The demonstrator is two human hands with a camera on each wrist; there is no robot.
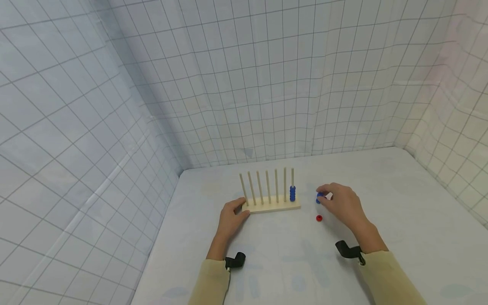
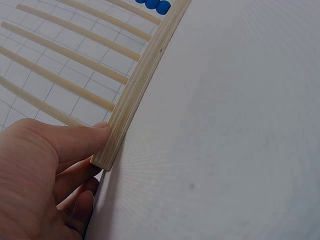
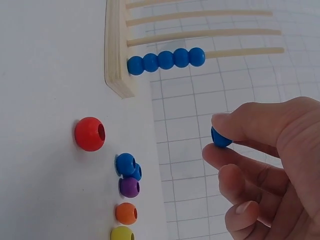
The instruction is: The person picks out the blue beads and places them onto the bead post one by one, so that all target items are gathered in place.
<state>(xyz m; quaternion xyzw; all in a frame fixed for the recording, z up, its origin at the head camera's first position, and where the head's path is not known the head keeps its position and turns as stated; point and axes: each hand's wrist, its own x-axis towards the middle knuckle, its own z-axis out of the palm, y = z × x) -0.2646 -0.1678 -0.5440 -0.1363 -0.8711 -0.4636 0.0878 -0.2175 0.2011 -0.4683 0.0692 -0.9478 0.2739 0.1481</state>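
A wooden peg rack (image 1: 271, 206) stands upright on the table, with a row of thin pegs rising from its flat base. Several blue beads (image 3: 166, 59) are stacked at the bottom of the rightmost peg. My left hand (image 1: 229, 220) grips the left end of the base, thumb (image 2: 92, 137) along its front edge and fingers behind. To the right of the rack, my right hand (image 1: 345, 205) pinches one blue bead (image 3: 220, 137) between thumb and index finger, raised above the table. The other fingers of that hand are bent and touch no bead.
A red bead (image 1: 319, 218) lies on the table right of the rack. In the right wrist view, two more blue beads (image 3: 125, 164), a purple bead (image 3: 129, 187), an orange bead (image 3: 126, 213) and a yellow bead (image 3: 122, 233) lie nearby. Grid-patterned cloth (image 1: 251, 84) hangs behind the table.
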